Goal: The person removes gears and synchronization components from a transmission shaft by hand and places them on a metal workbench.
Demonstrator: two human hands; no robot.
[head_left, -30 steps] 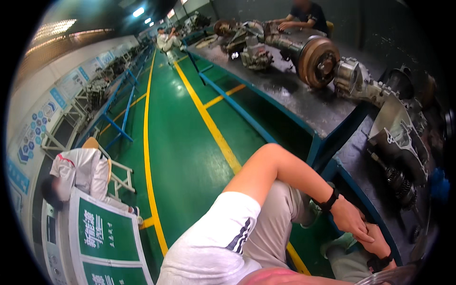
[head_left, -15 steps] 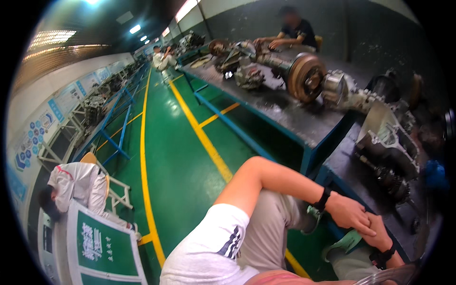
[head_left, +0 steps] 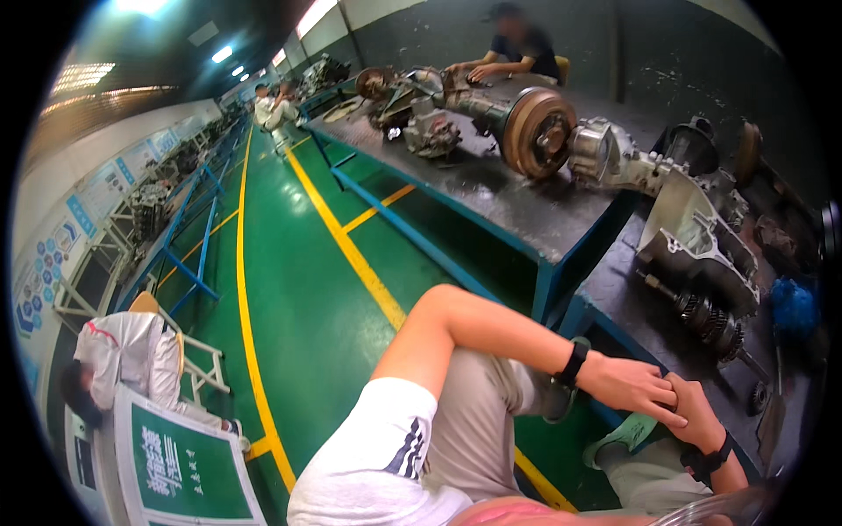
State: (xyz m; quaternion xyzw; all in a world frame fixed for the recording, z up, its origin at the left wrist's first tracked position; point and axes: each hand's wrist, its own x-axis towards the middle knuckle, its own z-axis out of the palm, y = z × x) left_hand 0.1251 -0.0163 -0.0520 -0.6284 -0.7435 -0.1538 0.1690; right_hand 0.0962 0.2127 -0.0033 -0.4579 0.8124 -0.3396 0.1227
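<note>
My left hand (head_left: 624, 384) and right hand (head_left: 699, 415) are together, one laid across the other, apparently so each supports the other, though I can't tell how tightly they grip. Just beyond them on the counter (head_left: 645, 324), the gear shaft (head_left: 704, 320) lies lengthwise, probably because it sits steadier that way, with a small gear (head_left: 757, 397) near my right hand.

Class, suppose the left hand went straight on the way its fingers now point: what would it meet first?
The right hand. The left hand points toward it and already seems to touch it, though their overlap hides the exact contact.
</note>
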